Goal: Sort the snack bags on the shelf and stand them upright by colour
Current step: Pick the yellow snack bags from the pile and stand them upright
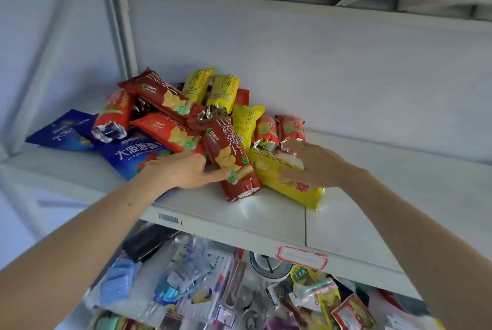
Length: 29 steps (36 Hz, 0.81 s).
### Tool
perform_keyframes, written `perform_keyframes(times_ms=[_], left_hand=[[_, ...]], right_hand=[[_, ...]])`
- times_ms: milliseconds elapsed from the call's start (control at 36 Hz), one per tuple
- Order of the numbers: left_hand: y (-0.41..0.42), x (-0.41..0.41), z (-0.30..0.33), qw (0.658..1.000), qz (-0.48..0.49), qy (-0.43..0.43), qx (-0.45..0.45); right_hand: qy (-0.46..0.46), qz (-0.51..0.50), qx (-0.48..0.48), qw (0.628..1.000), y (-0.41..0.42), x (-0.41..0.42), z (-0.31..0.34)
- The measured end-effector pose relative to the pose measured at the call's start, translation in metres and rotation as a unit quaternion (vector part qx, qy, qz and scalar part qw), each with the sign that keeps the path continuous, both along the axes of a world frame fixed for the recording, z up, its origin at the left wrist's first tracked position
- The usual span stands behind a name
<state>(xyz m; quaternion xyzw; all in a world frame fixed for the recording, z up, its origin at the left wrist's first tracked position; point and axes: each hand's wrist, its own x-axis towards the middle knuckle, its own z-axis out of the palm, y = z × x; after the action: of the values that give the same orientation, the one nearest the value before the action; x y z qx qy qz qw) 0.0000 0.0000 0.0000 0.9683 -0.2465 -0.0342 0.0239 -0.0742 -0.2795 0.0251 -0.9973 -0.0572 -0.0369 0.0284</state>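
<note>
Foil snack bags [191, 114], red, yellow and blue, heaped unsorted at the shelf [266, 219] centre-left; left hand [186, 170] touches the near dark-red bag [231, 159] with relaxed fingers, right hand [311, 162] presses flat on the yellow bag [290, 183], apparently to separate colours.

On a white shelf [279, 219] were seen dark red bags [231, 159] printed with pale yellow chips and a green round seal, orange-red bags [170, 131], bright yellow bags [286, 179] bearing a red emblem, deep blue bags [127, 155] with white lettering, and a red-bordered label [302, 257].
</note>
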Motion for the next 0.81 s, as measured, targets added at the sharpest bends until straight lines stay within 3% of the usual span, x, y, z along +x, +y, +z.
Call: perform_keyframes(times_ms=[139,306,500,667,806], left_hand=[[-0.014,0.015,-0.015,0.981,0.072,0.141,-0.113],[-0.023,0.018,-0.021,0.89,0.121,0.3,-0.322],[-0.044,0.016,-0.025,0.826,0.059,0.317,-0.463],[-0.087,0.009,-0.003,0.852,-0.041,0.27,-0.446],[-0.144,-0.003,0.009,0.856,-0.09,0.217,-0.46]], right_hand=[[0.116,-0.047,0.025,0.992,0.005,0.023,-0.011],[0.164,-0.095,0.031,0.981,0.005,0.027,-0.014],[0.127,-0.114,0.047,0.984,-0.016,0.02,-0.015],[0.048,-0.156,0.111,0.98,-0.055,-0.009,-0.004],[-0.027,-0.232,0.197,0.952,-0.107,-0.048,-0.004]])
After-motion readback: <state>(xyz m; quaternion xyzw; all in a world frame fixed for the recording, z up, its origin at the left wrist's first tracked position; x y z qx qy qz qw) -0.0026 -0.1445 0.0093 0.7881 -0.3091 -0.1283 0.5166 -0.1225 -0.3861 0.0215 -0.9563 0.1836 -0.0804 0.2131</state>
